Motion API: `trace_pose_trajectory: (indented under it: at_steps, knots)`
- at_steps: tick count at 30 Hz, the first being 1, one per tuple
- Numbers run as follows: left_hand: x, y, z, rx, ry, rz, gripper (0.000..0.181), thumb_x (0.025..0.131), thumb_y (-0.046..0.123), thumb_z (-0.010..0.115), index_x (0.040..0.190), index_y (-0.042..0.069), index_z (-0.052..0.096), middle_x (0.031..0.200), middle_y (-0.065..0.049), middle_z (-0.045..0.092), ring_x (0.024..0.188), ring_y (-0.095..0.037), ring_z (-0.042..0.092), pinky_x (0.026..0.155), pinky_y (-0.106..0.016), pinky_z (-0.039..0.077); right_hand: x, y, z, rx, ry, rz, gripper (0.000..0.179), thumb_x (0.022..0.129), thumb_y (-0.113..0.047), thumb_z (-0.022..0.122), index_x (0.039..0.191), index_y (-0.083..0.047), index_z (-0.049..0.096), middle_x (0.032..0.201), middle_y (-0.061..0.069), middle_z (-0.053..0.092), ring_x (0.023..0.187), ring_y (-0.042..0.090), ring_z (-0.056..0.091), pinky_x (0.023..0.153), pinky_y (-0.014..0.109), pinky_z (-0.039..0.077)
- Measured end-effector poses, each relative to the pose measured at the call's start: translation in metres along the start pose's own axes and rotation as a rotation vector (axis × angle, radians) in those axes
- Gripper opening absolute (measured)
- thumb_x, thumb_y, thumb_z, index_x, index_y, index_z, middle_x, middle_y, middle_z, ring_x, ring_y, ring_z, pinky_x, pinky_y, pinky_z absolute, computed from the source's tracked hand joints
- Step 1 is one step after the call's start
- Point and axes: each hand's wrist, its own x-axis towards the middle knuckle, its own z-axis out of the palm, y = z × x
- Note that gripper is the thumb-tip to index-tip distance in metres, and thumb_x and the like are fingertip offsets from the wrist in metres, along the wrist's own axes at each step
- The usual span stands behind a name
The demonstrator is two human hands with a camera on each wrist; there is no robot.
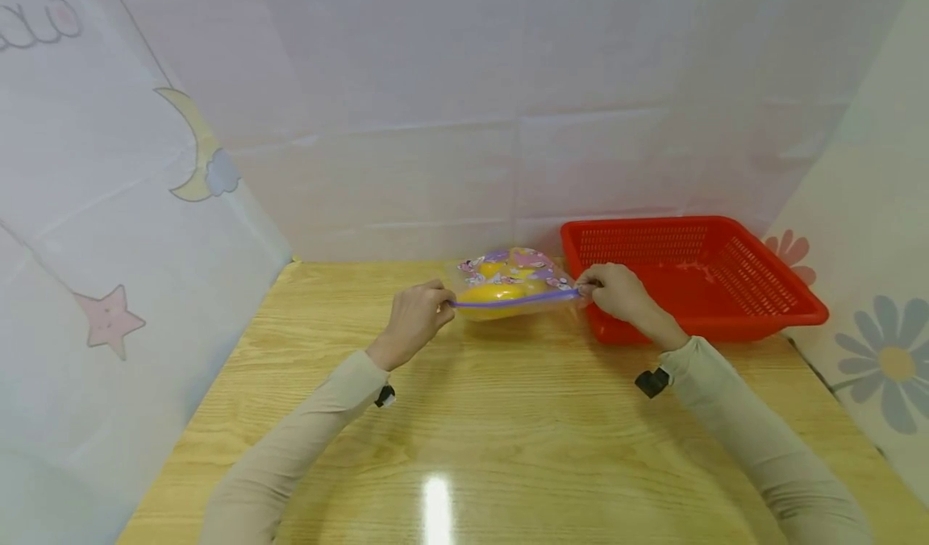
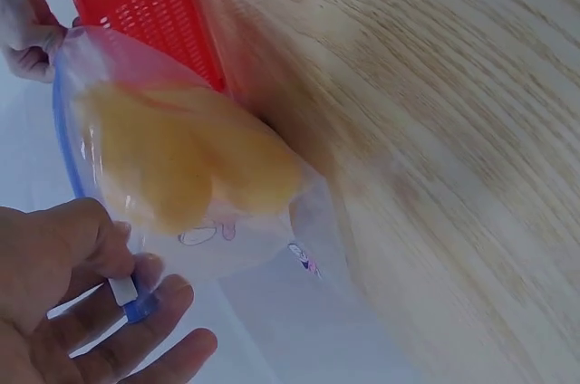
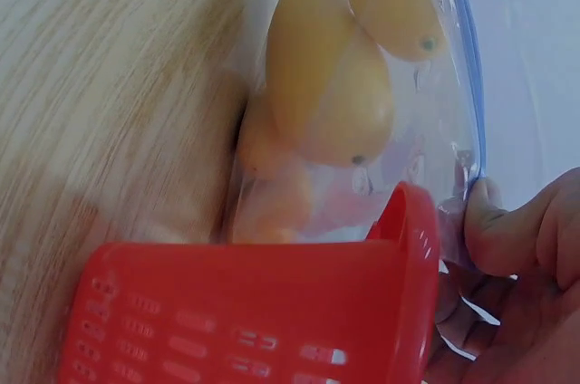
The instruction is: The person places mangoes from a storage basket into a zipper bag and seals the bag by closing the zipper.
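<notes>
A clear zip bag (image 1: 540,277) with pink and purple cartoon prints lies near the back of the table. Several yellow mango-like fruits (image 3: 331,76) fill it, some with a dark spot at one end. Its purple-blue zip strip (image 1: 518,298) is stretched between both hands. My left hand (image 1: 414,319) pinches the strip's left end, where a small white and blue piece (image 2: 134,301) shows between thumb and fingers. At the right end my right hand (image 1: 620,293) pinches the bag's corner, beside the red basket's rim. Whether the strip is sealed I cannot tell.
A red plastic basket (image 1: 762,319) with slotted walls stands at the back right, close against the bag's right side. The wooden table (image 1: 508,424) meets a pale cloth backdrop (image 1: 406,166) behind. Printed sheets hang at both sides.
</notes>
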Motion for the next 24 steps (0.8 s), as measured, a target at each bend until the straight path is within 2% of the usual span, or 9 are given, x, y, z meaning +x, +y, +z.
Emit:
trace_pose_trajectory:
  at_steps: [3, 6, 10, 12, 15, 19, 24]
  knots:
    - [0.001, 0.001, -0.001, -0.012, -0.031, -0.024, 0.010, 0.081, 0.000, 0.072, 0.086, 0.006, 0.079, 0.074, -0.001, 0.065, 0.050, -0.007, 0.043, 0.038, -0.017, 0.031, 0.002, 0.002, 0.000, 0.007, -0.027, 0.019, 0.014, 0.095, 0.000, 0.059, 0.098, 0.004, 0.072, 0.093, 0.014, 0.070, 0.079, 0.026, 0.058, 0.074, 0.045, 0.050]
    - [0.004, 0.002, -0.003, -0.020, -0.076, -0.071, 0.010, 0.080, 0.002, 0.072, 0.085, 0.006, 0.080, 0.073, -0.002, 0.066, 0.051, -0.008, 0.043, 0.038, -0.018, 0.032, 0.005, 0.003, -0.001, 0.036, -0.068, 0.036, 0.015, 0.096, -0.001, 0.059, 0.097, 0.003, 0.073, 0.091, 0.012, 0.070, 0.078, 0.026, 0.056, 0.073, 0.043, 0.050]
    - [0.009, 0.001, -0.003, -0.029, -0.176, -0.175, 0.007, 0.083, 0.008, 0.073, 0.086, 0.009, 0.080, 0.076, -0.001, 0.068, 0.054, -0.009, 0.046, 0.040, -0.020, 0.036, 0.008, 0.010, -0.001, 0.088, -0.113, 0.059, 0.016, 0.097, -0.004, 0.059, 0.096, 0.002, 0.074, 0.084, 0.008, 0.069, 0.070, 0.023, 0.053, 0.063, 0.036, 0.047]
    - [0.012, 0.000, -0.002, -0.064, -0.221, -0.218, 0.009, 0.085, 0.010, 0.071, 0.087, 0.010, 0.079, 0.076, 0.000, 0.068, 0.055, -0.009, 0.046, 0.043, -0.020, 0.036, 0.007, 0.014, -0.001, 0.123, -0.117, 0.075, 0.016, 0.098, -0.005, 0.060, 0.098, 0.002, 0.074, 0.084, 0.008, 0.069, 0.068, 0.021, 0.055, 0.060, 0.034, 0.048]
    - [0.014, -0.005, -0.001, -0.192, -0.267, -0.284, 0.010, 0.090, 0.012, 0.066, 0.092, 0.010, 0.076, 0.077, 0.001, 0.066, 0.056, -0.009, 0.043, 0.049, -0.022, 0.035, 0.005, 0.019, -0.002, 0.198, -0.106, 0.105, 0.015, 0.097, -0.008, 0.063, 0.101, 0.002, 0.074, 0.088, 0.010, 0.070, 0.068, 0.021, 0.060, 0.060, 0.033, 0.054]
    - [0.011, -0.011, -0.001, -0.360, -0.257, -0.359, 0.015, 0.094, 0.012, 0.063, 0.104, 0.007, 0.073, 0.087, -0.002, 0.067, 0.066, -0.013, 0.049, 0.061, -0.028, 0.042, 0.001, 0.021, -0.008, 0.289, -0.080, 0.132, 0.018, 0.096, -0.011, 0.067, 0.106, 0.002, 0.073, 0.095, 0.013, 0.072, 0.074, 0.025, 0.065, 0.070, 0.035, 0.058]
    - [0.004, -0.014, 0.002, -0.504, -0.157, -0.402, 0.023, 0.097, 0.010, 0.063, 0.117, 0.004, 0.069, 0.100, -0.011, 0.068, 0.088, -0.024, 0.063, 0.076, -0.038, 0.055, -0.003, 0.024, -0.013, 0.342, -0.031, 0.158, 0.023, 0.094, -0.015, 0.070, 0.108, 0.002, 0.073, 0.096, 0.013, 0.071, 0.079, 0.028, 0.062, 0.071, 0.032, 0.056]
